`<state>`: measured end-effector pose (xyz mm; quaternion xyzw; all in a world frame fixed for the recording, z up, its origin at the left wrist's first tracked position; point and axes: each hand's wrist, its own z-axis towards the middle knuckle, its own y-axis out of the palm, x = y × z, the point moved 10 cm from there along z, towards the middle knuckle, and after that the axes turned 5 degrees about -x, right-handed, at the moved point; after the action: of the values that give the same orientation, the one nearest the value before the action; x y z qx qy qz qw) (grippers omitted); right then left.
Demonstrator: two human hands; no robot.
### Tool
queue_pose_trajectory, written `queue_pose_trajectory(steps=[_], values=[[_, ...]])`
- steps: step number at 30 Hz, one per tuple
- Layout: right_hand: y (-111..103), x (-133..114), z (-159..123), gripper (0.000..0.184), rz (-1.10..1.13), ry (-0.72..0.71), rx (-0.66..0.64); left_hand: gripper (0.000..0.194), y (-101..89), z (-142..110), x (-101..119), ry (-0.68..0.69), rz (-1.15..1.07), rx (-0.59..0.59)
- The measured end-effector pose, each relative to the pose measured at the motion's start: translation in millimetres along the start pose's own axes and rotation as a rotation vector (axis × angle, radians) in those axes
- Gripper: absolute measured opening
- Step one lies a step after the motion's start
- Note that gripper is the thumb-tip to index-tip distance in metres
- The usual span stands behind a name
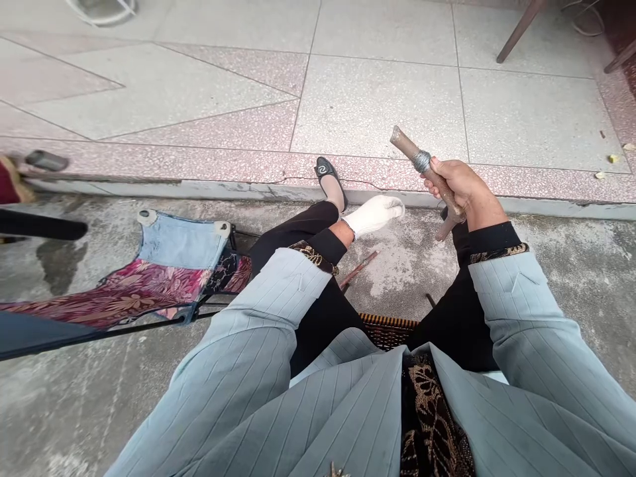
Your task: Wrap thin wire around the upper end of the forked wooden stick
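Observation:
My right hand is bare and closed around a forked wooden stick. The stick tilts up to the left, its fork pointing down beneath my palm. Grey metal wire is wound in a tight coil around it, just above my thumb and fingertips. My left hand wears a white knitted glove and is held apart from the stick, to its lower left. Its fingers are bent and pressed together; whatever they may pinch is hidden.
A raised tiled step runs across in front of my feet. Left of my legs stands a folding frame with denim and floral cloth. A reddish-brown rod shows between my knees, near the woven seat. Wooden furniture legs stand upper right.

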<state>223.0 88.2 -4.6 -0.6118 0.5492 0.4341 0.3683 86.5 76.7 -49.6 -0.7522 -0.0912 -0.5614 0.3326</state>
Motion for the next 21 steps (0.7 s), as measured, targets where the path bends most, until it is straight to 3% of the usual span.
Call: queue_pose_trajectory(steps=[8,12,14,17,21], values=[[-1,-3,0,0.052,0.0,-0.034,-0.017,0.027,3.7,-1,1,-0.005,0.066,-0.019],[8,-6,-7,0.053,-0.001,-0.044,-0.092,0.027,2.1,0,-4,-0.018,0.131,-0.011],[15,-6,-13,0.054,-0.024,-0.036,-0.19,0.028,-2.5,0,-7,-0.046,0.188,0.012],[34,-2,-24,0.057,-0.131,-0.006,-0.446,0.028,-13.5,2,-8,-0.061,0.254,0.063],[60,27,-40,0.055,-0.438,0.14,-0.814,0.023,-24.6,1,-1,-0.035,0.316,0.069]])
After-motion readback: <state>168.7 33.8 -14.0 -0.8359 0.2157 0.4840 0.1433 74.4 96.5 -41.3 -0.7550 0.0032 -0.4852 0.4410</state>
